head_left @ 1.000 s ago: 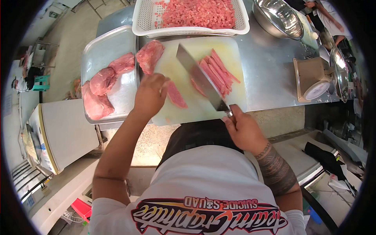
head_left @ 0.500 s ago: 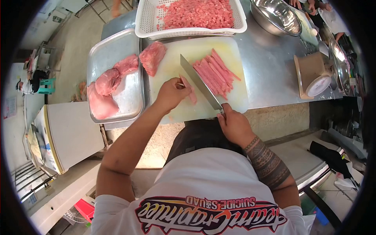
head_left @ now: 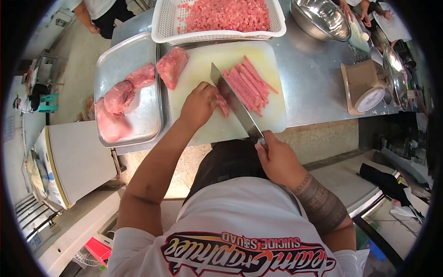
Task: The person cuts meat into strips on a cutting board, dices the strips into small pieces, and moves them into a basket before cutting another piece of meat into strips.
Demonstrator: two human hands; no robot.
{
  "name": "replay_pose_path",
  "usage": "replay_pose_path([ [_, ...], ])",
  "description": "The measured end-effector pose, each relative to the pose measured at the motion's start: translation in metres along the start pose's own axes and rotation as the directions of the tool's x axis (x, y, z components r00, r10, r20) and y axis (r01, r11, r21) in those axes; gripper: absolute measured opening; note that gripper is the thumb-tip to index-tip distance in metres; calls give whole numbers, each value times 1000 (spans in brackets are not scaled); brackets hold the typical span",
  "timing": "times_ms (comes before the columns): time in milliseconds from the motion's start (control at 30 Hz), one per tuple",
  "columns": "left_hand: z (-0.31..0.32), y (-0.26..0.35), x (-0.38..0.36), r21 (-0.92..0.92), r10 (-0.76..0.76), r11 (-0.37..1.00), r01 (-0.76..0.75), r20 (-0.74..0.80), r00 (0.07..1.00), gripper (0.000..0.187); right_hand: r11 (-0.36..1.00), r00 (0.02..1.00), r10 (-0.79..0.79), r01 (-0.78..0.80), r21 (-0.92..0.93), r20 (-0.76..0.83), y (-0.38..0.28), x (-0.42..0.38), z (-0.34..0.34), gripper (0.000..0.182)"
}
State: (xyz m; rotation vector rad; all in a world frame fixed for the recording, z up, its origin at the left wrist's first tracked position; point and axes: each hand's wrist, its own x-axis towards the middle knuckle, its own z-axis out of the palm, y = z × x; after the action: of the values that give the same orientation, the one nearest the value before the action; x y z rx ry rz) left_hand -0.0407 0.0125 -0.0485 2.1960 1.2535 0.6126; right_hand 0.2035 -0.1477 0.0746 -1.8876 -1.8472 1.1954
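My right hand is wrapped round the handle of a wide-bladed knife, whose blade slants across the cutting board. To the blade's left, my left hand has its fingers closed on a small piece of raw meat, partly hidden by the fingers. A bundle of long meat strips lies on the board just right of the blade. A larger chunk of meat rests at the board's upper left corner.
Left of the board is a metal tray with large meat pieces. A white basket of diced meat stands beyond it. Farther right are a steel bowl and a scale. Other people stand at the far edges.
My left fingers have closed lower over the small meat piece beside the blade. The knife stays at nearly the same slant. A person has come into view at the upper left.
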Motion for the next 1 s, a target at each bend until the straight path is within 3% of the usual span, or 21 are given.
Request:
replay_pose_path([
  [133, -9, 7, 5, 37, -55, 998, 52, 109, 993, 23, 998, 996, 50, -54, 44, 79, -13, -24, -17, 26],
  [367, -4, 3, 1, -36, -63, 997, 65, 59, 996, 25, 996, 986, 93, -93, -13, 140, -24, -8, -11, 24],
  [733, -5, -5, -2, -34, -9, 999, 12, 84, 996, 32, 994, 999, -5, -1, -110, -53, -6, 93, 66, 27],
  [833, -7, -14, -6, -14, 34, 999, -33, 95, 995, 37, 995, 992, -28, 15, -103, -126, 7, 92, 69, 29],
  [933, -14, -22, -16, -152, 46, 988, -28, 112, 993, 40, 992, 990, -24, 7, -127, -136, 5, 76, 53, 28],
  [1000, -18, -24, -23, -49, 157, 987, -154, 70, 985, 42, 992, 988, -11, -9, -124, -157, -7, 54, 40, 27],
])
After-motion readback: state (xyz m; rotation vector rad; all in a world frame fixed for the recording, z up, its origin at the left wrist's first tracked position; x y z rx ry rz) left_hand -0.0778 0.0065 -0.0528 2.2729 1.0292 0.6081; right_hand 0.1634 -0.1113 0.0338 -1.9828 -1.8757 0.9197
